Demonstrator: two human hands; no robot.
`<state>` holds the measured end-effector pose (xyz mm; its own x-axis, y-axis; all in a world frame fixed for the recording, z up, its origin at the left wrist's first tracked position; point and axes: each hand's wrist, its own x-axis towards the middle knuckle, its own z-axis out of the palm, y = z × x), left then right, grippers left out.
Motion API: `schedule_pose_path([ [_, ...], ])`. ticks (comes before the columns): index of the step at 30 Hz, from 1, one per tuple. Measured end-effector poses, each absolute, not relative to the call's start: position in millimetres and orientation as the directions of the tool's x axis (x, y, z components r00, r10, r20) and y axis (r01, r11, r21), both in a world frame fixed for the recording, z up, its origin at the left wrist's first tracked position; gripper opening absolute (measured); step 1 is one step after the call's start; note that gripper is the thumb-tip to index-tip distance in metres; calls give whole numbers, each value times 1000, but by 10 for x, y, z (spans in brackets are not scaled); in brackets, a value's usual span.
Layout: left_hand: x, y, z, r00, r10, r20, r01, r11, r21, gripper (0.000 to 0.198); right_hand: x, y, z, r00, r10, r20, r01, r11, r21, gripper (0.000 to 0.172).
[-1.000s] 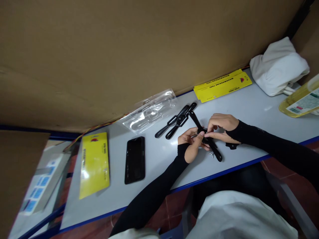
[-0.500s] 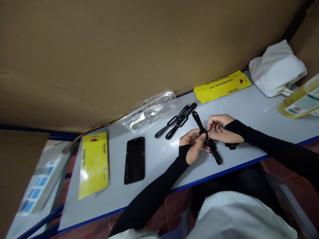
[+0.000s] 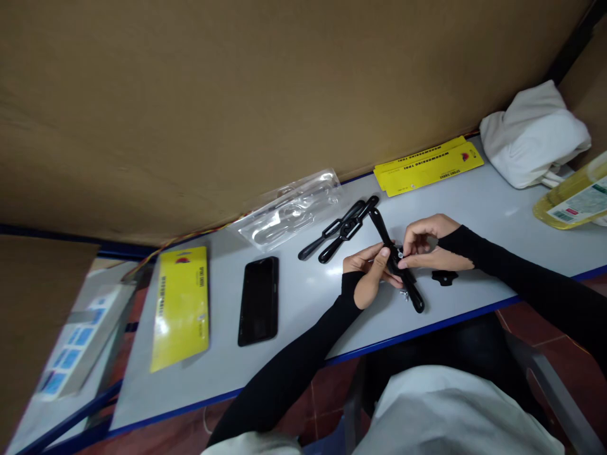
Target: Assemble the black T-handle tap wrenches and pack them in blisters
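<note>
Head camera: I see a black, two-handled metal tool (image 3: pixel 393 259) slanting above the counter (image 3: pixel 308 300), its middle gripped by the left hand (image 3: pixel 371 270). The right hand (image 3: pixel 436 226) is narrowed, fingertips pinching a tiny silver metal piece (image 3: pixel 401 254) against the tool. My worry: held only by fingertips, that piece could slip and drop; the tool's lower handle could also knock the loose silver bits (image 3: pixel 404 295) beside it.

I count three black tools: one held, two others (image 3: pixel 348 229) lying together; one flat black plate (image 3: pixel 444 278); one black phone (image 3: pixel 258 301); one yellow printed card (image 3: pixel 183 309) at left, at least two overlapping yellow cards (image 3: pixel 436 167) behind; clear plastic packaging (image 3: pixel 289 215), layers uncountable. Nor can I count the loose bits.
</note>
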<state>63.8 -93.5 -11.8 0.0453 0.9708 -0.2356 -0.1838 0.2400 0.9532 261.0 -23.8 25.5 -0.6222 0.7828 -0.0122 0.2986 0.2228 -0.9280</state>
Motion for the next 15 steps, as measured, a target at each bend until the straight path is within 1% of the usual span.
schedule_pose_path([
  [4, 625, -965, -107, 90, 964, -250, -174, 262, 949, 65, 2563, -285, 216, -558, 828, 44, 309, 257, -916, 36],
  [6, 632, -979, -98, 112, 958, -264, -182, 281, 942, 63, 2549, -301, 182, -561, 826, 45, 295, 251, -922, 33],
  [9, 651, -992, -104, 135, 951, -277, -198, 300, 933, 66, 2542, -300, 140, -585, 811, -9, 252, 171, -952, 25],
  [11, 662, -993, -122, 124, 953, -277, -205, 298, 932, 67, 2545, -285, 124, -596, 801, -45, 222, 111, -969, 24],
  [15, 677, -983, -143, 104, 951, -292, -199, 307, 931, 59, 2556, -239, 112, -601, 791, -112, 192, 7, -981, 22],
])
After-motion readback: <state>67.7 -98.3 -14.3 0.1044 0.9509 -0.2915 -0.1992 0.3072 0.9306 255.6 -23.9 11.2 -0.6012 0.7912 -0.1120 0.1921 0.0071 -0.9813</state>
